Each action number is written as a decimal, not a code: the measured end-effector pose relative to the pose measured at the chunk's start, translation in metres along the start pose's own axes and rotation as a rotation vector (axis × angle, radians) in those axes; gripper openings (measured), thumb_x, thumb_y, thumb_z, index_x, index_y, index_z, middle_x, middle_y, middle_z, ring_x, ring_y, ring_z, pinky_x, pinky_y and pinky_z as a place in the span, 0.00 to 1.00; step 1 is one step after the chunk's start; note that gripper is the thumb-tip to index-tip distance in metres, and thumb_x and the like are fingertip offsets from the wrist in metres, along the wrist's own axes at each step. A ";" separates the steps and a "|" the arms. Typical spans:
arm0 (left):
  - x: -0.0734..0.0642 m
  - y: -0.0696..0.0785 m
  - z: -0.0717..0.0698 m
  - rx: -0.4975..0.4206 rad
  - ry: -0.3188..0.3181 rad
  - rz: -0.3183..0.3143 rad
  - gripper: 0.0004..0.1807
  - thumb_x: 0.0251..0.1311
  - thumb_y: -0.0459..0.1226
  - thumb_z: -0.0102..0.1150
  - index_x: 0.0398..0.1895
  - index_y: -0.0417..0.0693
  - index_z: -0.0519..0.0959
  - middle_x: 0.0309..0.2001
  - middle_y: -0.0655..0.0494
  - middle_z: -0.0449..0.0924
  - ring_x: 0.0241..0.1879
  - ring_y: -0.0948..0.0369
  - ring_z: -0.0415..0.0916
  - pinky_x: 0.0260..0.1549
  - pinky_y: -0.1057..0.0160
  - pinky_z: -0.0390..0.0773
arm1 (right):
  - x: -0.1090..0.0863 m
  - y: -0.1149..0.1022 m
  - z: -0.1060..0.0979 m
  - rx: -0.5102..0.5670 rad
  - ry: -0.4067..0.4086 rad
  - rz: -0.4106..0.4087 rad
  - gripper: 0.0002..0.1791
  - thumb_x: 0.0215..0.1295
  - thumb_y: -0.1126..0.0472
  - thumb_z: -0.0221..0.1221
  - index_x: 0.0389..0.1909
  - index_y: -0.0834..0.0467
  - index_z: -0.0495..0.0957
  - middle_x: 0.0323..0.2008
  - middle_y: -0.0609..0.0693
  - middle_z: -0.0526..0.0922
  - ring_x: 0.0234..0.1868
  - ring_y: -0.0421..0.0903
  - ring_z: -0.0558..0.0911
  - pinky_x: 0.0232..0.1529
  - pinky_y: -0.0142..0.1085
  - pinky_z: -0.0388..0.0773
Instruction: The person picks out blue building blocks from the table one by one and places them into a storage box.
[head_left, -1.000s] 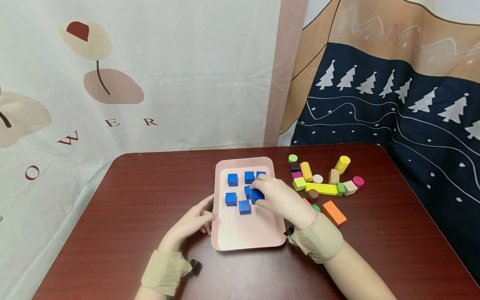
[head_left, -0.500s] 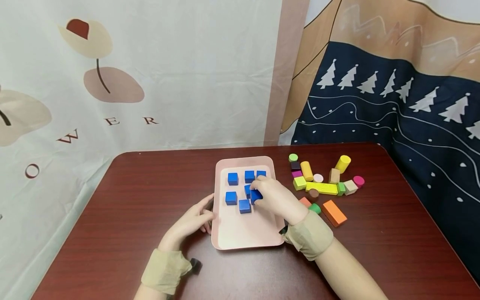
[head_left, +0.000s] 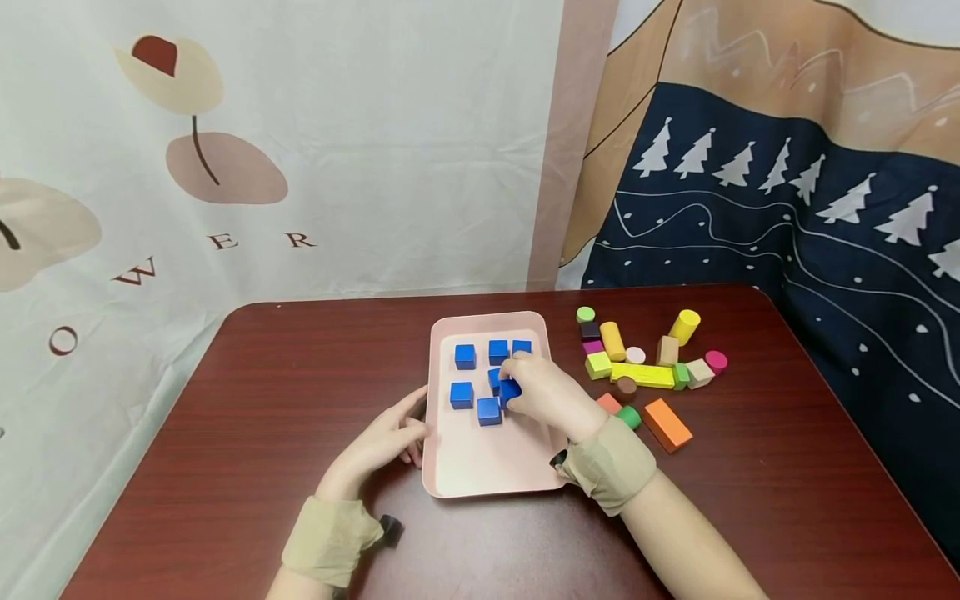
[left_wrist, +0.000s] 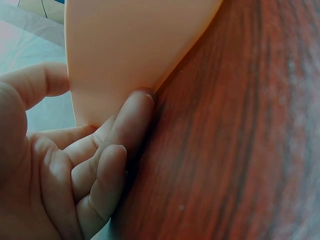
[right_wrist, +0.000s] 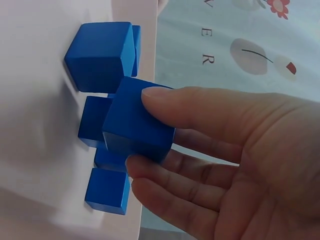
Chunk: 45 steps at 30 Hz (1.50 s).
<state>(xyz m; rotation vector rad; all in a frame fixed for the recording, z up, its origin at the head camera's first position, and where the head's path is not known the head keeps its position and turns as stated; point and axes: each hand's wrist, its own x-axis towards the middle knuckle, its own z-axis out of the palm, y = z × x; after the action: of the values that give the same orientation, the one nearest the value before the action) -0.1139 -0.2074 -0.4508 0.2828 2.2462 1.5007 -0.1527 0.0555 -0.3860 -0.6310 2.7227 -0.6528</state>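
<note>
In the right wrist view, a blue cube is pinched between the thumb and fingers of my right hand, above the pink tray. Close by on the tray are several other blue cubes, among them a front one, a left one and a back one. My fingers partly cover a cube at the back right. At the tray's left side, my left hand holds the rim, its thumb at the edge and fingertips against the outer wall in the left wrist view.
Right of the tray lie several loose coloured blocks, including a long yellow block, an orange block, a green cylinder and a standing yellow cylinder. The dark red table meets curtains behind it.
My right hand and forearm have shifted slightly left, with the pinched blue cube moving a little toward the other cubes. A salmon block by the forearm shows more. My left hand has stayed put.
</note>
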 end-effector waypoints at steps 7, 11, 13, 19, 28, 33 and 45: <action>0.001 -0.001 0.001 0.010 0.001 0.009 0.39 0.60 0.32 0.51 0.74 0.38 0.49 0.21 0.49 0.78 0.16 0.52 0.76 0.15 0.61 0.74 | 0.002 0.001 0.001 0.024 -0.042 0.021 0.15 0.54 0.66 0.69 0.43 0.60 0.80 0.44 0.53 0.80 0.43 0.48 0.75 0.47 0.42 0.78; 0.001 -0.001 0.001 0.011 0.003 0.009 0.39 0.60 0.32 0.51 0.74 0.38 0.49 0.21 0.49 0.78 0.16 0.52 0.76 0.16 0.61 0.74 | 0.003 0.001 0.000 0.014 -0.065 0.031 0.16 0.51 0.66 0.70 0.43 0.60 0.81 0.44 0.54 0.81 0.42 0.48 0.76 0.46 0.42 0.79; 0.000 0.000 0.001 0.006 0.005 0.006 0.39 0.60 0.32 0.51 0.74 0.38 0.49 0.21 0.49 0.78 0.16 0.53 0.76 0.16 0.62 0.74 | 0.004 0.000 0.000 0.000 -0.076 0.032 0.16 0.50 0.66 0.71 0.41 0.59 0.81 0.42 0.53 0.81 0.41 0.48 0.75 0.45 0.42 0.79; 0.000 0.001 0.000 -0.002 0.001 0.006 0.39 0.60 0.33 0.51 0.74 0.38 0.49 0.21 0.49 0.78 0.16 0.53 0.76 0.15 0.62 0.73 | 0.010 -0.002 0.002 -0.035 -0.109 0.041 0.14 0.48 0.66 0.73 0.36 0.58 0.80 0.34 0.50 0.79 0.38 0.47 0.74 0.41 0.40 0.77; 0.000 0.001 0.000 -0.012 -0.002 -0.002 0.40 0.60 0.32 0.52 0.75 0.40 0.48 0.22 0.48 0.79 0.17 0.49 0.77 0.16 0.61 0.73 | 0.017 0.001 0.012 -0.076 -0.097 0.005 0.14 0.45 0.66 0.74 0.31 0.56 0.78 0.31 0.48 0.78 0.34 0.46 0.74 0.37 0.36 0.76; 0.000 0.002 -0.001 -0.011 -0.005 -0.003 0.40 0.60 0.32 0.52 0.75 0.40 0.48 0.22 0.48 0.79 0.17 0.50 0.77 0.16 0.61 0.74 | 0.017 0.000 0.013 -0.110 -0.082 -0.024 0.16 0.44 0.65 0.75 0.33 0.57 0.78 0.31 0.48 0.79 0.33 0.45 0.74 0.40 0.36 0.77; 0.001 0.001 0.000 0.009 0.001 -0.004 0.39 0.60 0.33 0.52 0.74 0.39 0.49 0.21 0.48 0.79 0.17 0.51 0.77 0.16 0.61 0.74 | 0.014 -0.002 0.013 -0.127 -0.065 -0.046 0.18 0.45 0.66 0.74 0.37 0.58 0.80 0.33 0.50 0.80 0.34 0.45 0.75 0.42 0.38 0.78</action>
<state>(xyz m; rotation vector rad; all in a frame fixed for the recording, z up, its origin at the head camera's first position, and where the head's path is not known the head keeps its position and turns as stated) -0.1150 -0.2069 -0.4505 0.2797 2.2537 1.4887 -0.1597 0.0426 -0.3986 -0.7337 2.7120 -0.4634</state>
